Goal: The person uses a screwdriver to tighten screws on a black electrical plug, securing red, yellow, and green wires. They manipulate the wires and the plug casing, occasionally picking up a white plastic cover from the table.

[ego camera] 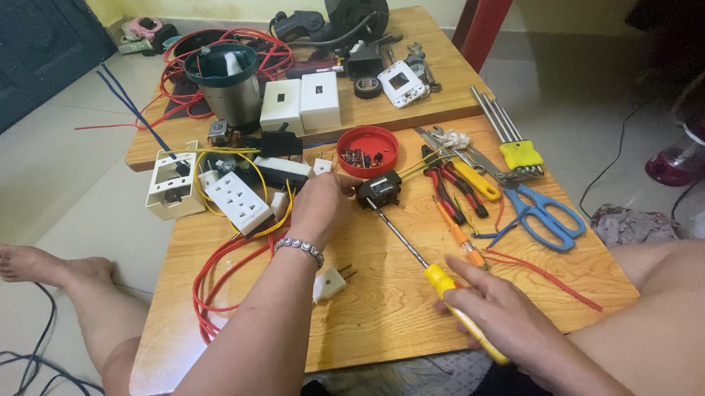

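Two hands busy: left hand [321, 203] pinches small black switch module [379, 189] on the table [387, 298]; right hand [501, 314] grips yellow-handled screwdriver [437, 279], tip at module. Long shaft, light pinch: tip may slip, jabbing fingers or scattering screws from red lid [368, 150].

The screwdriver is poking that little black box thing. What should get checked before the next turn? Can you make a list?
1. Screwdriver tip sits on the small black component: ok, the shaft runs right up to it.
2. Left hand steadies the component: ok, the fingers are at its side.
3. Right hand grips the yellow handle: ok, wrapped around it.
4. Tip seated in a screw head: cannot tell, too small to see.
5. Red lid of small parts away from the shaft: ok, it sits just beyond the component.
6. Red wires out of the hands' way: not ok, they loop under the left wrist.
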